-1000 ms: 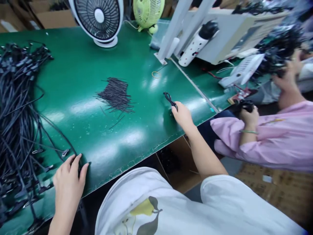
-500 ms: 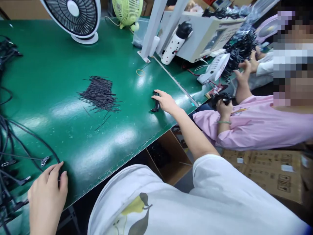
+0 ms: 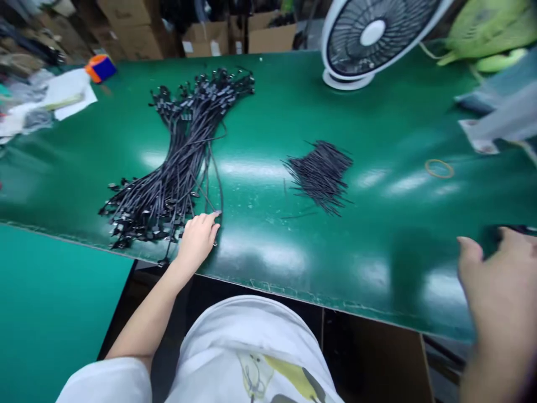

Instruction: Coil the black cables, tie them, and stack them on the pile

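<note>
My left hand [image 3: 198, 239] is at the front of the table, its thumb and fingers closed on one black cable [image 3: 220, 187] at the right side of a pile. That pile of black cables [image 3: 184, 151] has plugs at both ends and lies spread out to the left of centre. My right hand [image 3: 499, 280], blurred, is at the right edge with thumb and fingers apart. Its fingers reach over a dark object [image 3: 527, 229], mostly hidden and cut off by the frame. Between the hands lies a heap of short black ties [image 3: 321, 174], with a few loose ones beside it.
A white desk fan [image 3: 372, 33] and a green fan [image 3: 493, 28] stand at the back. A yellow rubber band [image 3: 439, 168] lies near a metal post base [image 3: 478, 137]. Papers [image 3: 69, 92] and an orange-and-blue item [image 3: 100, 68] are at far left. Cardboard boxes [image 3: 130, 28] stand behind the green table [image 3: 268, 252].
My view has swung left, bringing the whole cable pile into sight and leaving the co-workers outside it. My left hand stays at the cable; my right hand's thumb and fingers are now wider apart.
</note>
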Tool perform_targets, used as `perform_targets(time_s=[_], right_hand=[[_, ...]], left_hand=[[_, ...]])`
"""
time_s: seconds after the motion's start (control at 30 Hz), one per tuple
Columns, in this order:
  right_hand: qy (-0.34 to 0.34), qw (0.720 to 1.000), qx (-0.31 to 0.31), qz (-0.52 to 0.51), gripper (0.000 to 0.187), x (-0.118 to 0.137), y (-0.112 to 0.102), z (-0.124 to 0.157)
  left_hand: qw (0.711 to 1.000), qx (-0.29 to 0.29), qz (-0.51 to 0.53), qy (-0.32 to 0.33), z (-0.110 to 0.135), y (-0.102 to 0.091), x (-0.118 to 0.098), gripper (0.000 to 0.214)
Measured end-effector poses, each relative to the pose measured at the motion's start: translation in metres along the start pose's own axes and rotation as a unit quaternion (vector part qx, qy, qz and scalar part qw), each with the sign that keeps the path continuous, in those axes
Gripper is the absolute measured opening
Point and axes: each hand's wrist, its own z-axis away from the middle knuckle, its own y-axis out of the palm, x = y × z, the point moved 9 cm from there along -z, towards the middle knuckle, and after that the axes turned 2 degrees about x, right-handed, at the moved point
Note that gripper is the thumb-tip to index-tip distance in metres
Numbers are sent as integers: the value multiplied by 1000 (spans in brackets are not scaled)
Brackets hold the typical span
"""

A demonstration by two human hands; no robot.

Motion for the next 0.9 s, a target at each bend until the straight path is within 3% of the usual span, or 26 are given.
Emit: perform_targets(time_s=[0.1,0.2,0.3,0.4,0.47,0.57,0.63,0.7,0.77,0.8,0.83,0.9], right_hand=[[-85,985,117,-95,51,82,-8,3],[-156,963,161,-151,38,166,-28,11],[-248,929,199,-189,37,237,-32,26],[-342,883,226,-227,36,290,-32,42],[-395,849,245,-253,35,320,-36,52],[-448,798,272,-297,33,363,-59,63],[-463,769,273,-345,34,396,-84,67],[-471,744,255,-400,44,431,-109,69],[-494,711,231,-443,52,469,-130,72],[-517,690,222,-456,47,486,-138,74],[-541,669,213,-464,36,501,-146,76],[-565,647,171,-483,23,517,-166,67]], left_hand=[[997,-65,-29,-43,-13,-31,34,40],[978,-125,-80,-145,-23,-61,97,45],[975,-124,-49,-180,-28,-67,144,37],[977,-143,-10,-159,-25,-69,157,31],[969,-191,43,-151,-17,-78,156,31],[924,-237,257,-156,1,-92,145,32],[879,-191,409,-154,13,-94,123,36],[855,-113,489,-128,31,-99,86,39],[862,-38,499,-82,55,-108,49,36],[869,-9,492,-56,69,-112,35,36],[876,2,480,-40,82,-117,28,35],[892,-30,448,-57,105,-126,39,34]])
